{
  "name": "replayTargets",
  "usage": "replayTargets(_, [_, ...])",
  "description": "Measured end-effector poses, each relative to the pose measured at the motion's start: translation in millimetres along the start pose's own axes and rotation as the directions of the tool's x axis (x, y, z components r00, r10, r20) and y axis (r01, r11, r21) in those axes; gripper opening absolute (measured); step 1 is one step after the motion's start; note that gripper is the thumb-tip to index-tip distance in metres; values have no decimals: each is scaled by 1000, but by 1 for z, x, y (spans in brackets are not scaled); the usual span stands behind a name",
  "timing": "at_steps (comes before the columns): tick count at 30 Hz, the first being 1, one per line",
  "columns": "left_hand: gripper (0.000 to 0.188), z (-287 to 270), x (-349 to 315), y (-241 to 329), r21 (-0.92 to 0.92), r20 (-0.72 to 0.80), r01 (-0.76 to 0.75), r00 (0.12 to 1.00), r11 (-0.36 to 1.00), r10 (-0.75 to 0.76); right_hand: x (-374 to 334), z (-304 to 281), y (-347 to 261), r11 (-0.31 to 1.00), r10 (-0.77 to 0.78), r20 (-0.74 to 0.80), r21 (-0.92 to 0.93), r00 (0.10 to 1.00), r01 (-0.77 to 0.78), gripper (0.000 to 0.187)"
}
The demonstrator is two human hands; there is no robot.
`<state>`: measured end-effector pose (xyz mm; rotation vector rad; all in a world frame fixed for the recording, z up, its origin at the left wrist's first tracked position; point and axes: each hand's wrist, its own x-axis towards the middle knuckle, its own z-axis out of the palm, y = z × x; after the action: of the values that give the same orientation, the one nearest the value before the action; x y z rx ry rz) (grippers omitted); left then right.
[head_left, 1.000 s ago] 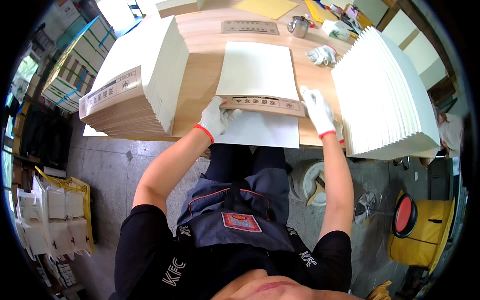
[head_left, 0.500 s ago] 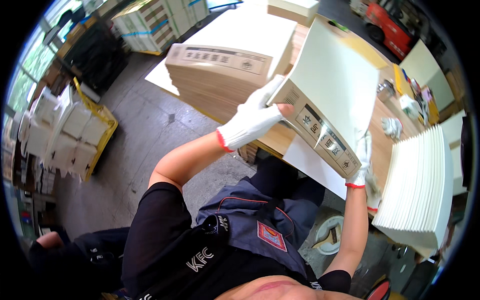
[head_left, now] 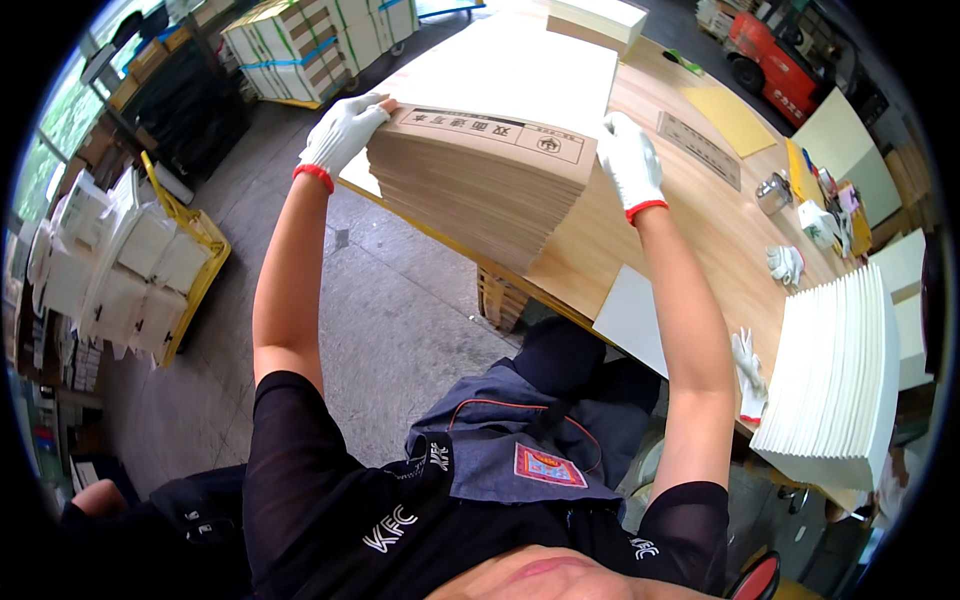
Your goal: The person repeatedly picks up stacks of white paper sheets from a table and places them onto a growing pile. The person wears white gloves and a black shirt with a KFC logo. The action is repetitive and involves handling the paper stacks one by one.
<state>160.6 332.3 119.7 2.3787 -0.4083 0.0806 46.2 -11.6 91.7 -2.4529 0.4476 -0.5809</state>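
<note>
A tall stack of paper pads (head_left: 470, 195) with brown printed spines stands at the table's near left side. The white top pad (head_left: 490, 70) lies flat on it, its spine facing me. My left hand (head_left: 342, 135), in a white knitted glove with a red cuff, is closed on the pad's near left corner; bare fingertips show. At the right edge, my right hand (head_left: 632, 165), gloved the same way, has its fingers curled in against the pad's near corner. Part of the right hand's grip is hidden.
On the wooden table (head_left: 580, 260) lie a brown printed strip (head_left: 698, 150), a yellow sheet (head_left: 730, 120), a metal container (head_left: 772, 193) and spare gloves (head_left: 748, 375). A fanned stack of white pads (head_left: 825, 370) stands at right. A loaded cart (head_left: 150, 270) is left; a red forklift (head_left: 775, 60) stands far right.
The pad I held tilted over the table has moved left and now lies on the stack. Both hands moved left with it, the left one to the stack's left corner.
</note>
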Motion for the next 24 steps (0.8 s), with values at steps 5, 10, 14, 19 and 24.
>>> replayTargets(5, [50,19,9,-15,-80,-107,-104,990,991,95,-3,-9,4,1000,2,75,21,997,-4,36])
replayTargets(10, [46,20,33,-55,-233,-88,-165,985,958,148,-27,-10,20,966,-78,22,250,997,70,38])
replayTargets(14, [38,43,-18,13,253,-627,-568,521,783,580,-103,-38,46,939,-114,-90,315,989,137,33])
replayTargets(19, [15,70,-52,64,498,-264,-740,368,453,892,-122,-64,26,738,-660,-347,-139,666,660,35])
replayTargets(24, [19,79,-48,67,401,-306,-746,438,531,846,-96,-43,-18,671,-730,-297,-146,615,727,37])
